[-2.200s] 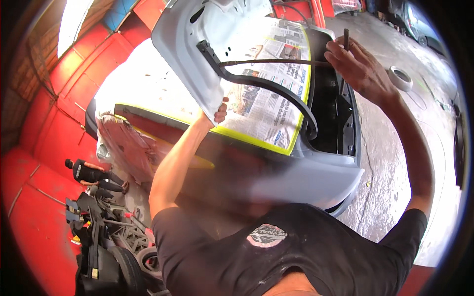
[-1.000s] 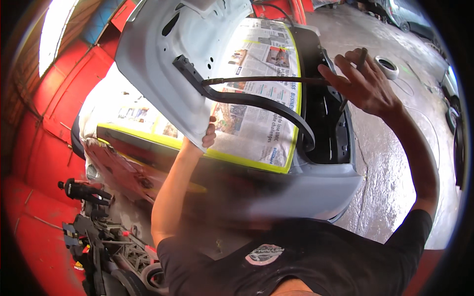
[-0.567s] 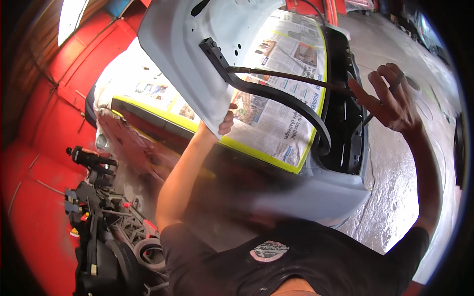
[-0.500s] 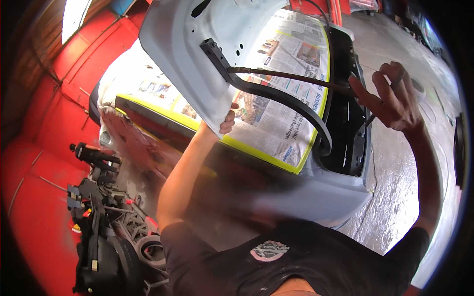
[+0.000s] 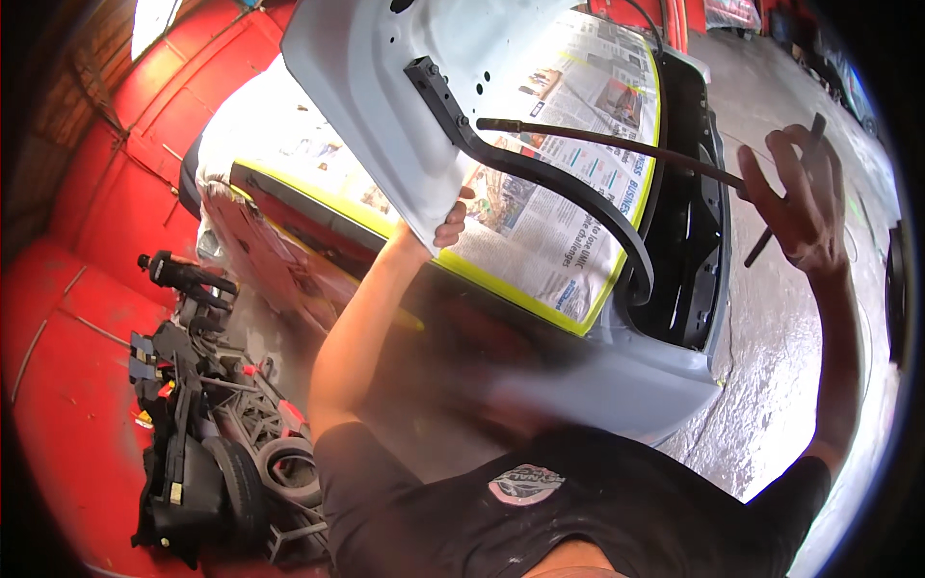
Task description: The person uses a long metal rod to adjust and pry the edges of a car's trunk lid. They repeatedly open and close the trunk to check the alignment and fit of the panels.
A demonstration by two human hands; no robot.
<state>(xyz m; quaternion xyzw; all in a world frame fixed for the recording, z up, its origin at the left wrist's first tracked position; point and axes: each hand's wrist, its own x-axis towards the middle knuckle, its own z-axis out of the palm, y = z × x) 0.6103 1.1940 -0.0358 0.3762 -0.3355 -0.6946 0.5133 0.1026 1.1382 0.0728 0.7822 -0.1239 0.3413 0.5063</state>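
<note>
My left hand point(image 5: 451, 229) is closed around the lower corner of a raised grey trunk lid point(image 5: 361, 96), its fingers wrapped over the edge. A black curved hinge arm point(image 5: 564, 185) runs from the lid's inner face down to the car's trunk opening point(image 5: 684, 202). My right hand point(image 5: 805, 197), above the opening's far right side, is closed on a T-handle socket wrench point(image 5: 626, 144) at its crossbar. The wrench's long shaft points left. Its socket end sits beside a bolt on the hinge arm, seemingly just apart from it.
Newspaper point(image 5: 578, 116) edged with yellow tape covers the rear window. A red wall point(image 5: 77, 318) stands at the left. Below it lie removed parts, including a black plastic piece point(image 5: 193, 491) and a jack-like metal frame point(image 5: 255, 414). Shiny concrete floor point(image 5: 771, 356) spreads at the right.
My right hand has moved right with the wrench, and its socket end has drawn away from the hinge bolt. My left hand keeps its grip on the lid. The view has shifted slightly.
</note>
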